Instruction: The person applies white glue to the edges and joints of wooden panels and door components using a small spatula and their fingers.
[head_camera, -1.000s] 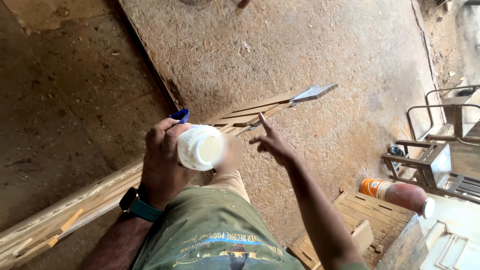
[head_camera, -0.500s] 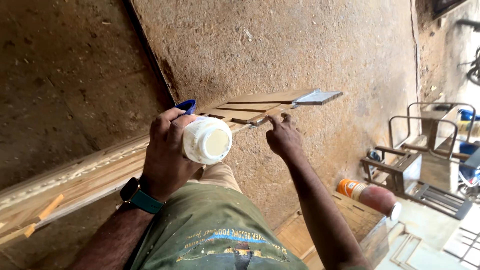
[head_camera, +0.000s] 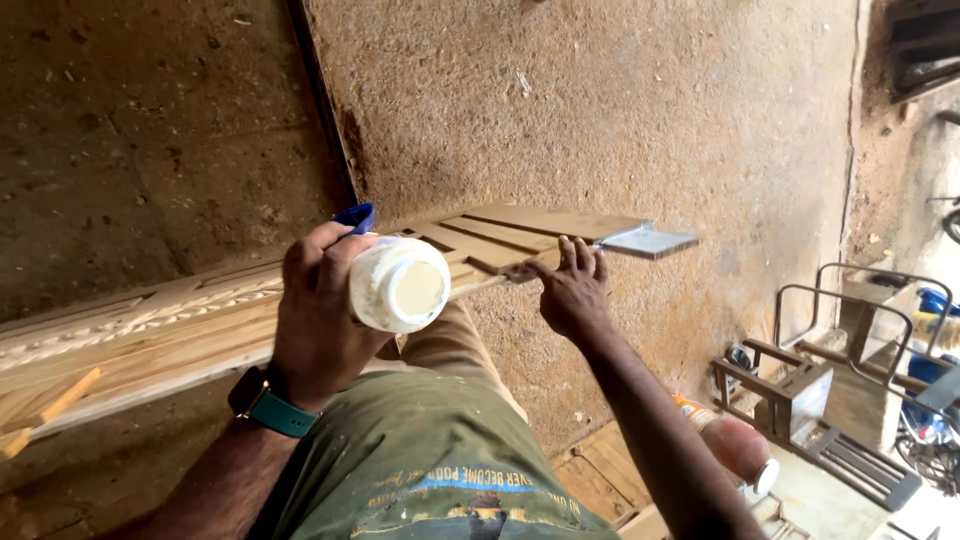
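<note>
My left hand (head_camera: 322, 320) grips a white plastic bottle (head_camera: 398, 284) with a blue cap (head_camera: 355, 216), its pale bottom turned toward me. The bottle hangs over a long carved wooden panel (head_camera: 170, 330) that runs from lower left to the middle. My right hand (head_camera: 572, 290) rests with fingers spread on the panel's slatted far end (head_camera: 500, 235), touching the wood and holding nothing. A grey metal piece (head_camera: 648, 240) sticks out past that end. A teal watch sits on my left wrist.
Rough concrete floor (head_camera: 620, 110) spreads around. A dark seam (head_camera: 318, 120) crosses it. A metal frame stand (head_camera: 830, 380) with wood sits at right. An orange-and-pink cylinder (head_camera: 735, 445) lies near wooden boards (head_camera: 600, 470). An orange wood strip (head_camera: 50, 405) lies at lower left.
My right hand went from pointing in the air to resting flat with spread fingers on the slatted end. The bottle stays in my left hand, and the view has shifted slightly.
</note>
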